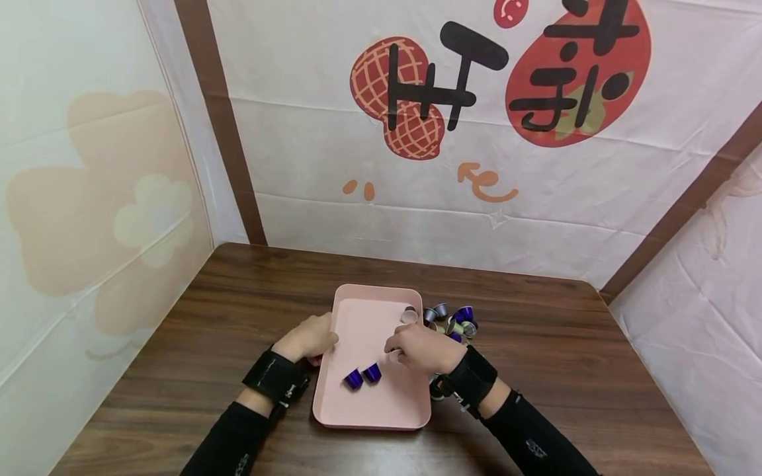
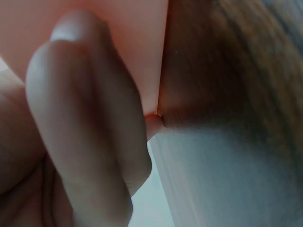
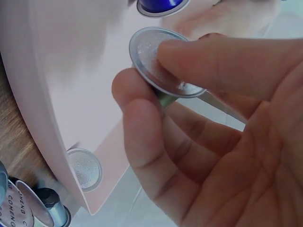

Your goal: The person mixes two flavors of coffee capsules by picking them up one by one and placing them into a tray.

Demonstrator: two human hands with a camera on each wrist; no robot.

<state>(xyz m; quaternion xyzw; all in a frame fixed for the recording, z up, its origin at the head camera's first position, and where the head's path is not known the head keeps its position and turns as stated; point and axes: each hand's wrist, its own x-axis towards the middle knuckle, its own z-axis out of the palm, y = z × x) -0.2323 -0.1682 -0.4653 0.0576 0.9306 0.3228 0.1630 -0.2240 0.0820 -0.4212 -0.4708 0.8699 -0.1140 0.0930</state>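
The right hand [image 1: 424, 348] pinches a round green capsule [image 3: 146, 49] with a silver foil lid, thumb against bent fingers, above the pink rectangular tray [image 1: 381, 408]; a slipping thumb could send it rolling into two glossy blue capsules [image 1: 354, 379]. The left hand [image 1: 306, 338] grips the tray's rim.

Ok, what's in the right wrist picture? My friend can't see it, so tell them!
A person's right hand pinches a silver-topped capsule, a bit of green showing underneath, over a pink tray. In the tray are a blue capsule and another silver-topped one; more capsules are outside it, at the lower left.
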